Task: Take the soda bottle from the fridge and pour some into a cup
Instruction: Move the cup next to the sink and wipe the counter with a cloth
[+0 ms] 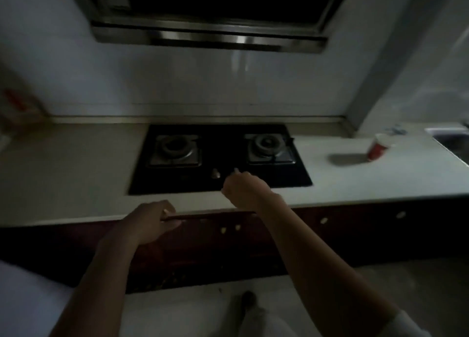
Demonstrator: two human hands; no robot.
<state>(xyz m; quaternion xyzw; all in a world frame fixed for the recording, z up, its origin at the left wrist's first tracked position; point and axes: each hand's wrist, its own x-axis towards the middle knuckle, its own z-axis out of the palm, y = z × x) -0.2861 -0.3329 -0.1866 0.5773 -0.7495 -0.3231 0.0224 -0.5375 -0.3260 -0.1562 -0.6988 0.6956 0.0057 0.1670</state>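
Cup (379, 146) upright on counter (330, 184), mouth up; left hand (149, 222) grips cabinet edge (215, 214); right hand (243, 189) curled, grasp unclear.

Cup (380, 146): red lower body w/ white band at top & rim; blurred, so any print is unreadable. Stands mouth-up on pale bench (342, 181), looks slanted in the wide-angle view. Well right of hob (220, 159), near sink (454, 143) on its left side. Dark shadow on bench to cup's left. Contents can't be seen.
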